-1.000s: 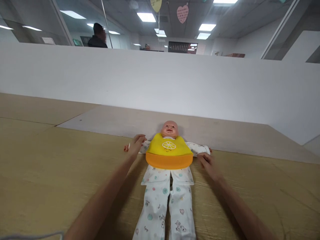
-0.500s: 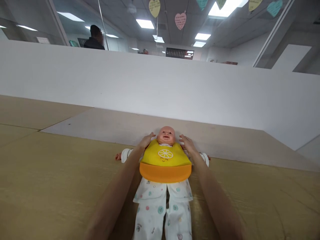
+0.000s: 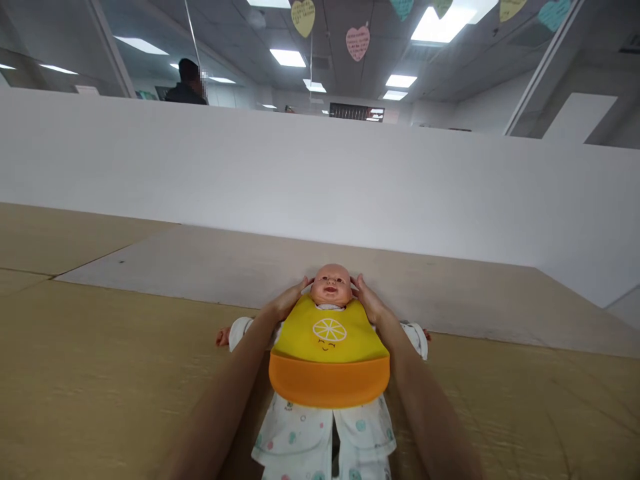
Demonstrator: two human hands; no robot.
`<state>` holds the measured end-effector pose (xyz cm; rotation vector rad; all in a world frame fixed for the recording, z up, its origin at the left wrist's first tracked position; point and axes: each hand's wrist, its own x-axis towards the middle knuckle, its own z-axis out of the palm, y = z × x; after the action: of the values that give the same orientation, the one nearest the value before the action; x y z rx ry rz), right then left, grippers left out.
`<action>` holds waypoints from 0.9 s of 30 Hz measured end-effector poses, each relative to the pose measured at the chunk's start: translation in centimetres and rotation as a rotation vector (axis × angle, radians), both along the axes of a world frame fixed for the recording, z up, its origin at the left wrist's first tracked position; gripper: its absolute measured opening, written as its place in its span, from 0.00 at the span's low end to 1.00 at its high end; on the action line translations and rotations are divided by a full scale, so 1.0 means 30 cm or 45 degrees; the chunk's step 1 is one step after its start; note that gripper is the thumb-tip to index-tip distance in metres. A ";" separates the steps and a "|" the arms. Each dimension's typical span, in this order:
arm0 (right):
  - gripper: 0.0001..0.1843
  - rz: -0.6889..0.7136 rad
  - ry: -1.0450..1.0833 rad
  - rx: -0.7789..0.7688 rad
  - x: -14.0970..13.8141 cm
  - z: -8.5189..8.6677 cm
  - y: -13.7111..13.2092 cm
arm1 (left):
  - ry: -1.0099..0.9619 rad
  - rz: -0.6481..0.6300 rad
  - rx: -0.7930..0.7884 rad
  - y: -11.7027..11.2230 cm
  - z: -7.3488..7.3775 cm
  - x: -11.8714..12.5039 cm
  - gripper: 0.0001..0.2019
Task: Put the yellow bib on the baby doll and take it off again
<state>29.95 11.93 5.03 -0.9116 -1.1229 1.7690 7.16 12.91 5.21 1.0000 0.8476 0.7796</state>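
A baby doll [image 3: 331, 285] lies on its back on the tan mat [image 3: 100, 373], in white patterned pyjamas [image 3: 325, 440]. It wears a yellow and orange bib [image 3: 330, 353] with a lemon print. My left hand [image 3: 290, 301] rests against the left side of the doll's head and neck, fingers curved. My right hand [image 3: 369, 300] does the same on the right side. Both hands reach toward the bib's neck band, and the fingertips are partly hidden behind the head.
A low white wall [image 3: 320, 180] runs across behind the mat. Beyond it a person [image 3: 187, 83] stands at the far left. Paper hearts [image 3: 358, 41] hang from the ceiling. A paler mat panel [image 3: 200, 263] lies behind the doll.
Both hands have moved in from the doll's outstretched arms to the sides of its head and neck. The view has drawn closer to the doll.
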 end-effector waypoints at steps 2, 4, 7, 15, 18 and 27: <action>0.35 0.059 0.066 0.015 0.016 0.026 -0.007 | -0.012 -0.038 0.005 -0.013 0.018 -0.006 0.37; 0.31 0.070 0.089 0.040 0.028 0.047 -0.014 | -0.029 -0.067 -0.009 -0.027 0.036 -0.008 0.38; 0.30 0.113 0.043 -0.033 0.038 0.053 -0.020 | -0.056 -0.099 -0.014 -0.045 0.053 -0.007 0.36; 0.25 0.064 -0.009 -0.070 0.039 0.026 -0.030 | -0.128 -0.088 0.132 -0.048 0.002 -0.007 0.33; 0.25 0.072 0.002 -0.033 0.033 0.034 -0.051 | -0.117 -0.085 0.139 -0.057 -0.002 -0.011 0.32; 0.30 0.081 0.027 0.041 0.036 0.047 -0.187 | -0.051 -0.080 0.102 -0.196 0.030 -0.022 0.34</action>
<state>31.02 6.33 6.43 -0.8448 -1.1750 1.8026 6.51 7.03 6.11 1.0737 0.7518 0.7829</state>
